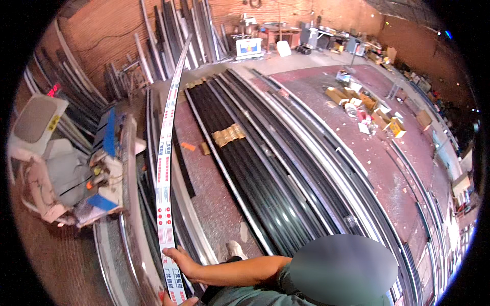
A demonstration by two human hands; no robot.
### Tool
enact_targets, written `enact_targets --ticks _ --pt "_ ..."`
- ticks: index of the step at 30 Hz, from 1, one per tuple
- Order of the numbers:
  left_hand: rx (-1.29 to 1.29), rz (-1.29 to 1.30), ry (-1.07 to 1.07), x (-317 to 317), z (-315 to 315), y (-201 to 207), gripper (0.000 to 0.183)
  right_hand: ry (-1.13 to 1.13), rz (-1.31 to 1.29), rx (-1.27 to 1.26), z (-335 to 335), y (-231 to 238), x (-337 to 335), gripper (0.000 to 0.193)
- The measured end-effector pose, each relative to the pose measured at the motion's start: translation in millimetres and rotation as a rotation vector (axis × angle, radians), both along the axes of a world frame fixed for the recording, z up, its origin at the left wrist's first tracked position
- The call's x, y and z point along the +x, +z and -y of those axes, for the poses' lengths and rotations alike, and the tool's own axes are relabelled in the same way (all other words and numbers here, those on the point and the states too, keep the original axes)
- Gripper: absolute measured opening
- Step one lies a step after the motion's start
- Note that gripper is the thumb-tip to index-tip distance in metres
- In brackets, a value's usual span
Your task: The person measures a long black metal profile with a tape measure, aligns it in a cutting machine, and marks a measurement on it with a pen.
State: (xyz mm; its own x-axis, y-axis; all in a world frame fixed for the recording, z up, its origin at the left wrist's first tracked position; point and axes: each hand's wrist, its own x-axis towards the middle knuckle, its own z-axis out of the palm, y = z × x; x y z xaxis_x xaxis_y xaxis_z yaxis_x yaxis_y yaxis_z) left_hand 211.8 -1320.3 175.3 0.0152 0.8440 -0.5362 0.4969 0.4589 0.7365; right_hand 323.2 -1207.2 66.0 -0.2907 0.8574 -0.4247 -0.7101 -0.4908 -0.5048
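A long, narrow metal profile [164, 178] in white film with red and blue print runs from the lower edge up toward the back wall. My right hand [182, 262] reaches across from the right and is closed on its near part, with fingertips over the film. Below it, my left hand [179, 301] shows only in part at the lower edge, its fingers on both sides of the same profile. A green shirt [255, 297] and a light shoe [235, 249] appear beside my arm. A blurred oval hides part of the lower right.
Dark and silver profiles [265, 188] lie in long rows on the floor to the right. A machine with blue panels [104, 168] stands at left. Upright profiles [178, 35] lean on the brick wall. Cardboard boxes [377, 112] sit farther right.
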Motion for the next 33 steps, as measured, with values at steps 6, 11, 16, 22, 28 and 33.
enact_targets --ticks 6,11,16,22,28,33 --pt "-0.049 0.211 -0.134 40 -126 -80 0.029 0.012 -0.006 -0.009 -116 -63 71 0.054" --pt "-0.053 0.236 -0.202 96 -224 -65 0.032 -0.040 0.068 -0.070 -196 -39 137 0.033" --pt "-0.060 0.248 -0.245 151 -310 -69 0.041 -0.063 0.013 -0.159 -272 -36 201 0.038" --pt "0.000 0.141 -0.398 259 -422 -88 0.047 -0.068 -0.028 -0.183 -376 -29 337 0.055" --pt "-0.330 0.300 -0.237 427 -523 16 0.041 -0.108 -0.054 -0.222 -461 36 479 0.058" --pt "-0.255 0.021 -0.304 511 -597 66 0.063 -0.127 -0.045 -0.213 -527 64 547 0.065"
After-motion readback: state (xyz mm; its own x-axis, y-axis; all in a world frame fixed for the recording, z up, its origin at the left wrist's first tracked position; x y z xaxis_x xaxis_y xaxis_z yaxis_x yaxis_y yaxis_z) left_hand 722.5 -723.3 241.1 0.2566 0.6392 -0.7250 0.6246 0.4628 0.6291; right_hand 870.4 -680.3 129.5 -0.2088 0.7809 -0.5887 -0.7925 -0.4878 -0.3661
